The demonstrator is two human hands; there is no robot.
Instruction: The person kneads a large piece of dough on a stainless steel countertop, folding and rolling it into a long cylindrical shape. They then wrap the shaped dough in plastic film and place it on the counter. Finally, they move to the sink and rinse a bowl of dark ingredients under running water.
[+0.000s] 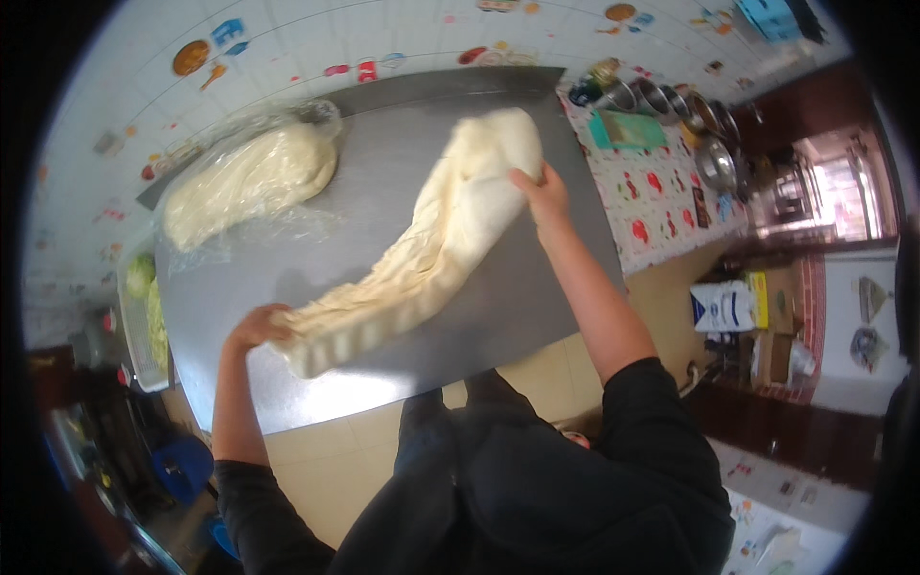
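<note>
A long, stretched piece of dough (431,251) runs diagonally over a stainless steel table (381,172), its surface wrinkled along one side. My left hand (260,327) grips its lower left end, and my right hand (545,195) holds the thicker upper right end with the thumb on top. Parts of the dough are blurred, and whether it touches the steel all along cannot be told. Behind my left hand, a large second mass of dough (251,180) lies under clear plastic film on the table's far left.
Left of the table stands a white basket (147,366) with green vegetables. A counter with a patterned cover (647,208) adjoins on the right, holding a green container (625,131) and several metal bowls (716,164). A tiled wall (402,36) rises behind.
</note>
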